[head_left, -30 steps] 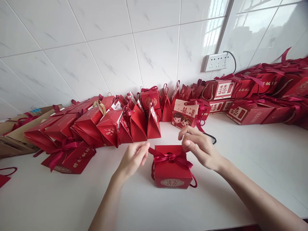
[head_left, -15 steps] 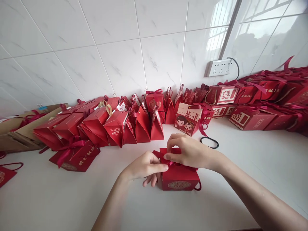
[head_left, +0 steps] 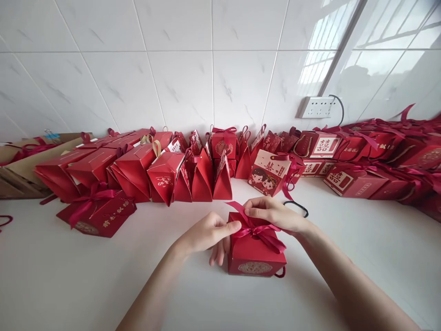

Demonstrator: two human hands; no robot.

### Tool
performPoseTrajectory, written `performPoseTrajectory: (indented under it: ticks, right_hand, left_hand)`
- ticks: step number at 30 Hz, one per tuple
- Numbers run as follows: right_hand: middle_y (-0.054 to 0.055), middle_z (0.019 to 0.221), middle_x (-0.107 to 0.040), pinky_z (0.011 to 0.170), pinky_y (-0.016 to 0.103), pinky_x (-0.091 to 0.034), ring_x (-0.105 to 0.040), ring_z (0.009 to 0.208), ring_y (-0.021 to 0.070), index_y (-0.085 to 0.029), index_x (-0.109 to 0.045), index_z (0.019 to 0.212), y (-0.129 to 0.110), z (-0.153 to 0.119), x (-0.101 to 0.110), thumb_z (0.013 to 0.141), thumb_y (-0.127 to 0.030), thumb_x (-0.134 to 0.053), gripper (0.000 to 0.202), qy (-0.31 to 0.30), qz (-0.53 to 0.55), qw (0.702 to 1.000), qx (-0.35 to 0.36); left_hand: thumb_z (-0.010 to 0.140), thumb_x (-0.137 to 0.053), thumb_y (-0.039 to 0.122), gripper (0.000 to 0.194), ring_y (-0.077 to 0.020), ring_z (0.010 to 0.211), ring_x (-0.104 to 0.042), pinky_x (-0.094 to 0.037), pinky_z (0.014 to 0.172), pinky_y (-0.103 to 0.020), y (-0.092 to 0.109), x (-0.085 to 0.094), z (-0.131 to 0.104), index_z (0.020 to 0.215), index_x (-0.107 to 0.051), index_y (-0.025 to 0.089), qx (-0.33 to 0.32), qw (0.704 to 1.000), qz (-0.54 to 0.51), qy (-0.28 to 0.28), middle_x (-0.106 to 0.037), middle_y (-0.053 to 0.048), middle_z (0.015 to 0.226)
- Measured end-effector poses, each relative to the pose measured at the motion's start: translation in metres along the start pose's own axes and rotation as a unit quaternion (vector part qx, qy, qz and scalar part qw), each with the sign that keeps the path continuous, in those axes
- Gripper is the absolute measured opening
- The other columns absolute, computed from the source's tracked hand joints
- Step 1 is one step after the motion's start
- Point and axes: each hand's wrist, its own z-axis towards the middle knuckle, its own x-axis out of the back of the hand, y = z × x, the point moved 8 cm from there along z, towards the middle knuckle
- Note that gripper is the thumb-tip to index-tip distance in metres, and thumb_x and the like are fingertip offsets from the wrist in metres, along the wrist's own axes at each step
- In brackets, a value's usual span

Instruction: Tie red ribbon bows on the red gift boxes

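A red gift box (head_left: 257, 257) with a round pale emblem on its front stands on the white tabletop, a dark red cord handle at its lower right. Across its top lies a crimson ribbon (head_left: 267, 238) tied in a bow. My left hand (head_left: 215, 234) is at the box's left side, thumb and finger pinching the left part of the ribbon, other fingers hanging beside the box wall. Above the back of the box, my right hand (head_left: 272, 214) is closed in a pinch on the ribbon, whose loose end sticks out behind to the left.
Rows of red gift boxes (head_left: 132, 170) line the tiled wall, with more stacked boxes (head_left: 375, 179) at right. A box with a bow (head_left: 99, 214) sits front left. A black loop (head_left: 298, 208) lies behind my right wrist. A cardboard carton (head_left: 24, 179) stands far left; a power strip (head_left: 317, 107) is on the wall.
My right hand has moved slightly right and back from the top of the box. The bow's loops and tails now show spread over the lid. The camera view has shifted a little.
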Motion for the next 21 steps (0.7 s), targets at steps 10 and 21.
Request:
performPoseTrajectory:
  ticks: [10, 21]
  right_hand:
    - [-0.003, 0.063, -0.052, 0.051, 0.021, -0.032, -0.043, 0.054, 0.0068, -0.014, -0.059, 0.072, 0.002, -0.005, 0.0, 0.077, -0.043, -0.067, 0.031, 0.031, 0.065, 0.997, 0.027]
    - [0.005, 0.085, -0.06, 0.065, 0.026, -0.041, -0.052, 0.073, 0.0141, -0.014, -0.062, 0.089, -0.003, -0.043, 0.05, 0.067, -0.057, -0.071, 0.049, -0.067, -0.154, 0.986, 0.007]
  left_hand:
    - [0.076, -0.064, 0.042, 0.039, -0.0099, 0.031, -0.048, -0.033, 0.032, -0.019, -0.003, -0.002, -0.001, 0.049, -0.051, 0.016, 0.036, 0.997, 0.061, 0.005, -0.052, 0.002, 0.037]
    - [0.078, -0.061, 0.031, 0.028, -0.0078, 0.05, -0.041, -0.034, 0.047, -0.02, 0.037, 0.016, -0.018, 0.06, -0.045, 0.018, -0.227, 0.929, 0.166, 0.241, -0.045, 0.004, 0.054]
